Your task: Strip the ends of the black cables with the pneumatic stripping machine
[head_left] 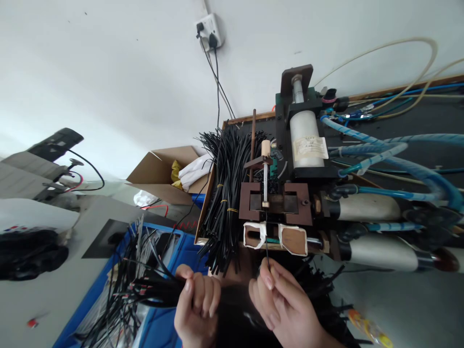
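My left hand (198, 297) is closed around a bundle of black cables (159, 285), whose ends point left and show small red and pale tips. Between thumb and forefinger of my right hand (281, 299) is one thin black cable (267, 253). It runs up from the fingertips through the gap between two white-edged brown pads and reaches the brown metal clamp (275, 203) of the pneumatic machine (308, 137). Just left of the clamp, a large pile of black cables (226, 183), partly tied with yellow bands, lies on the bench.
A blue crate (166, 319) with loose cables stands at lower left. Beyond it is an open cardboard box (159, 166). Blue air hoses (391, 145) and silver cylinders (369, 208) fill the right side. More black cables lie below the machine, behind my right hand.
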`<state>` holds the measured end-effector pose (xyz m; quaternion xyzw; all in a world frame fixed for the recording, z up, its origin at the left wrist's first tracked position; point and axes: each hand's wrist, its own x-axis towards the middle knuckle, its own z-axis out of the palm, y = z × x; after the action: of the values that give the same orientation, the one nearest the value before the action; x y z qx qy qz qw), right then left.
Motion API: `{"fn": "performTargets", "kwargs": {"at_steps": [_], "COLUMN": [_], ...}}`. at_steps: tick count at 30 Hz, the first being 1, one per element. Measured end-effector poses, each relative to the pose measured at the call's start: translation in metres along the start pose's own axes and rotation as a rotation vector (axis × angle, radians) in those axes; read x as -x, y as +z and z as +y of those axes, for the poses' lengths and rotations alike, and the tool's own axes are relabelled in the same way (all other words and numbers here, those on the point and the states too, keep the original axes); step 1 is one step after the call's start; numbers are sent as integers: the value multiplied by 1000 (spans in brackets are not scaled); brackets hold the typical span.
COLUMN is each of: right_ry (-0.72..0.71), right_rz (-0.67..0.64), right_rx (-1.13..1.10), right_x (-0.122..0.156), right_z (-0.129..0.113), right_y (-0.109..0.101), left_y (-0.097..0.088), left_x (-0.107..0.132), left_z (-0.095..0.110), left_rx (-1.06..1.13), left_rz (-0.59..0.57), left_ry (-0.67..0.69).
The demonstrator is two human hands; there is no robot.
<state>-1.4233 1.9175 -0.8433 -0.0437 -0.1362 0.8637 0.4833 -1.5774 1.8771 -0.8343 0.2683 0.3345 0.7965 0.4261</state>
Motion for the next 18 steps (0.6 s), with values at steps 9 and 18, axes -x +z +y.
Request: {"fn": "performTargets", "kwargs": {"at_steps": [9,18], "right_ry": [-6,2], "right_rz": [7,55], "right_rx": [12,71], "right_x": [0,3], "right_z": [2,0], "right_y": [1,6], "left_y": [-9,-13], "left_x": [6,11], "left_z": [-3,-4], "left_rx": [-2,-71], "left_rz": [128,246], "left_ry": [-37,-75]}}
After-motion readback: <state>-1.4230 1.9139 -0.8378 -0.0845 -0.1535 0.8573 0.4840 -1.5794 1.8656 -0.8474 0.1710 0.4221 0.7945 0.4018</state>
